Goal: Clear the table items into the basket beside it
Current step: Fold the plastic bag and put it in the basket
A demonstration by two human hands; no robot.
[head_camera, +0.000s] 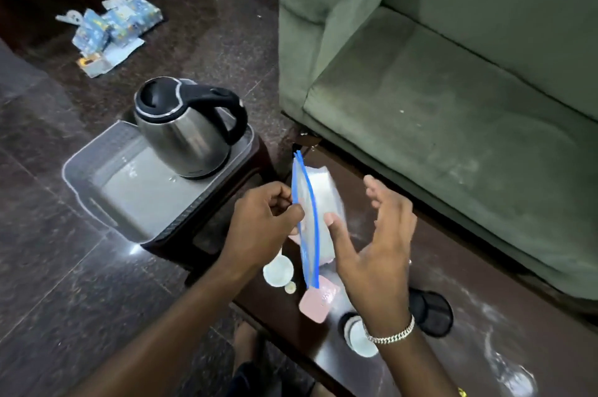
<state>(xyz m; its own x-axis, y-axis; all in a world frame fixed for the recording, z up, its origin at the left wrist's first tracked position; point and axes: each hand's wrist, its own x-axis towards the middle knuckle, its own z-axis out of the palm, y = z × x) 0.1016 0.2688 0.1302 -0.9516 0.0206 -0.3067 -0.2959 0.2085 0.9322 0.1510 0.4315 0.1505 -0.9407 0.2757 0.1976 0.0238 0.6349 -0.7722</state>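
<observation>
My left hand (263,221) pinches the edge of a clear zip bag (315,205) with a blue seal and holds it upright above the dark table (453,361). Just right of the bag, my right hand (378,241) has its fingers spread, and whether the thumb touches the bag is unclear. Under the bag lie a white measuring spoon (278,272), a coin (290,287) and a pink flat piece (317,302). A small jar (357,336) and a black round lid (430,312) sit near my right wrist. The grey basket (97,183) on a stool to the left holds a steel kettle (187,128).
A green sofa (453,89) runs along the table's far side. Blue packets and papers (110,30) lie on the tiled floor at the back left. White powder dusts the table's right part (504,361). The brown stool (259,150) stands against the table's left end.
</observation>
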